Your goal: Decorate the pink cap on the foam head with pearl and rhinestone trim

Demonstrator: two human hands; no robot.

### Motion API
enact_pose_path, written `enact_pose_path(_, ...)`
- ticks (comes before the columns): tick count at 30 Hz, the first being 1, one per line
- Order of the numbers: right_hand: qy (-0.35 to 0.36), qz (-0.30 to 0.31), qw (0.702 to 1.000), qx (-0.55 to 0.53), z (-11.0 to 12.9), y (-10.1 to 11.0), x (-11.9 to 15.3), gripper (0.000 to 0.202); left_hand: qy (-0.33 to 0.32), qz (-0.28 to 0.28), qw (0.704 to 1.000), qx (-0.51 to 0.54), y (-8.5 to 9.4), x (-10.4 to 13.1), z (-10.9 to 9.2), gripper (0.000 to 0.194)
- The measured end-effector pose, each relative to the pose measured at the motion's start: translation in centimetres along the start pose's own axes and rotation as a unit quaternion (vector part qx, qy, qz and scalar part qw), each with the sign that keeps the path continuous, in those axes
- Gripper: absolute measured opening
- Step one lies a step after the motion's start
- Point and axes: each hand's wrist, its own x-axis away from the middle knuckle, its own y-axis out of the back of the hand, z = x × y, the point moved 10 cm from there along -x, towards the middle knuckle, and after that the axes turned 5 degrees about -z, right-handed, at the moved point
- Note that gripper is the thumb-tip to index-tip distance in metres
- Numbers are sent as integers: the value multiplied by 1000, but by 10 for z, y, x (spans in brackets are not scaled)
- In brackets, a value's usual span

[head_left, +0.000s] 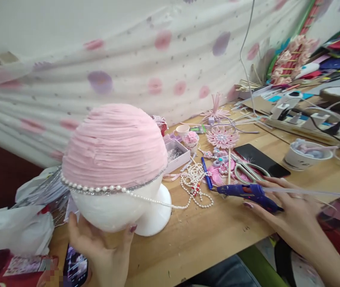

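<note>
A white foam mannequin head (107,213) lies tilted on its side, wearing a cap wrapped in pink yarn-like strands (118,147). My left hand (101,243) cups the head from below, its thumb against the white surface. Along the cap's silver rim runs a string of pearl beads (98,187), and its loose end trails to a pile of beads (192,179) on the table. To the right, my right hand (289,211) has its fingers around a blue hot glue gun (249,192), with a clear glue stick (313,193) out of its back. The nozzle points left, apart from the head.
Scissors (247,169), a black phone (262,159), a blue pen (207,175) and a pink flower ornament (222,137) lie beyond the gun. A paper cup (304,155) and power strip (307,123) stand right. At lower left, a lit phone (75,265) sits by partly hidden fingers.
</note>
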Motion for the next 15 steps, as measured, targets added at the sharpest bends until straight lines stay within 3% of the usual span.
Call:
enact_pose_path(3, 60, 57, 997, -3, 20, -16, -21, 48, -16, -3, 1000, 11, -4, 7, -8, 122)
enact_pose_path(7, 62, 108, 991, -43, 23, -10, -20, 37, 10, 5, 1000, 13, -5, 7, -7, 125)
enact_pose_path(11, -48, 120, 984, -118, 11, 13, -11, 30, 70, 11, 997, 37, -9, 6, 3, 118)
enact_pose_path(15, -145, 111, 949, -259, 24, 13, -10, 33, 36, 21, 999, 21, -12, 5, -4, 127)
